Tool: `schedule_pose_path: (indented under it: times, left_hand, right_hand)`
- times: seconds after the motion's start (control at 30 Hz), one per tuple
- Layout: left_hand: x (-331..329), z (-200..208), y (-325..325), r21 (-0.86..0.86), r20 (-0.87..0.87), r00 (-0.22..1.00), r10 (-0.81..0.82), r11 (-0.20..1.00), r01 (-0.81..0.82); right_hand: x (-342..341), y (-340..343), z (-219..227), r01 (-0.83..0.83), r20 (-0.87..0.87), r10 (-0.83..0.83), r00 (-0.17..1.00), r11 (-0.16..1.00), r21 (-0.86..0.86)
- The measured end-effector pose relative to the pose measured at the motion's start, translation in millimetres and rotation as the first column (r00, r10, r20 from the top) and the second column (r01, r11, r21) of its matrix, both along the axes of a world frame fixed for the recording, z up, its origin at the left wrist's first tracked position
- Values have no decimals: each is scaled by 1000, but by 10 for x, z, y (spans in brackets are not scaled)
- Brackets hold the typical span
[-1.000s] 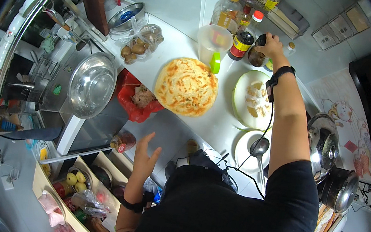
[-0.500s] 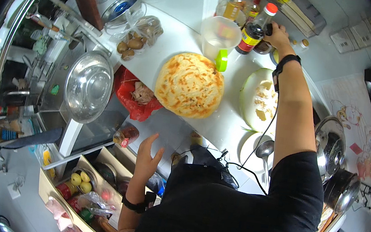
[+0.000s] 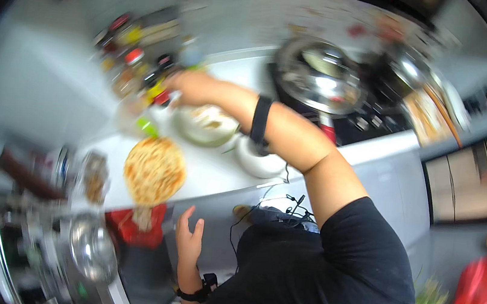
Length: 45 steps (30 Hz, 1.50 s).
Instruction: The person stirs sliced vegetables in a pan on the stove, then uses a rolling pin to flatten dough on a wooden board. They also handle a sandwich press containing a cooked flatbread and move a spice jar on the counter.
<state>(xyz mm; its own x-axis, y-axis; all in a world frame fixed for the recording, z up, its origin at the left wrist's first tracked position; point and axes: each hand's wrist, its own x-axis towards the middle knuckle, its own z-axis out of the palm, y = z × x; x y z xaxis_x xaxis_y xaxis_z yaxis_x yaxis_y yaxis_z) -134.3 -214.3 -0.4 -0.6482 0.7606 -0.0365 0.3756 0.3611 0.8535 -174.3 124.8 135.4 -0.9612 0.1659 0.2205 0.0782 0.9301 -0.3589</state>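
My right hand (image 3: pixel 188 86) reaches across the counter, its fingers closed against the side of a dark sauce bottle (image 3: pixel 155 88) with a yellow and red label; blur hides the fingertips. Beside it are a red-capped bottle (image 3: pixel 126 80) and a clear plastic measuring jug (image 3: pixel 131 115) with a green handle. A cut pale-green melon or gourd (image 3: pixel 188 128) lies under my right forearm. My left hand (image 3: pixel 189 239) hangs in front of the counter, fingers apart, holding nothing. Nearest to it lies a round browned flatbread (image 3: pixel 155 171) at the counter edge.
A lidded wok (image 3: pixel 319 79) and a pot (image 3: pixel 404 71) stand on the stove at right. A white bowl (image 3: pixel 258 158) sits near the front edge. A red bag (image 3: pixel 142 231) hangs below the flatbread. A metal basin (image 3: pixel 93 249) is at lower left.
My view has swung right, bringing the stove into the middle and shifting the counter things left, with blur. My right hand remains among the bottles; my left hand stays open.
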Motion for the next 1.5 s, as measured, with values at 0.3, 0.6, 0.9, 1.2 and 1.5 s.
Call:
schedule_pose_path:
  times: [0.3, 0.6, 0.9, 1.2, 1.5]
  left_hand:
    - [946, 59, 818, 49, -40, 855, -518, 853, 519]
    - [2344, 177, 1601, -64, -85, 658, -748, 663, 746]
    - [4595, 290, 3192, -128, -71, 444, -893, 450, 884]
    - [5611, 264, 4563, -98, -123, 336, -934, 348, 932]
    - [6338, 413, 5998, -54, -156, 236, -959, 247, 968]
  right_hand:
    - [3127, -559, 302, 161, 66, -152, 986, 974, -157]
    - [5959, 88, 159, 513, 12, -584, 811, 702, -495]
    - [8329, 1247, -82, 607, 130, -725, 677, 449, -656]
    - [9541, 2859, -485, 710, 177, -798, 576, 381, -592]
    - [10414, 4246, -536, 725, 317, -887, 336, 29, -688]
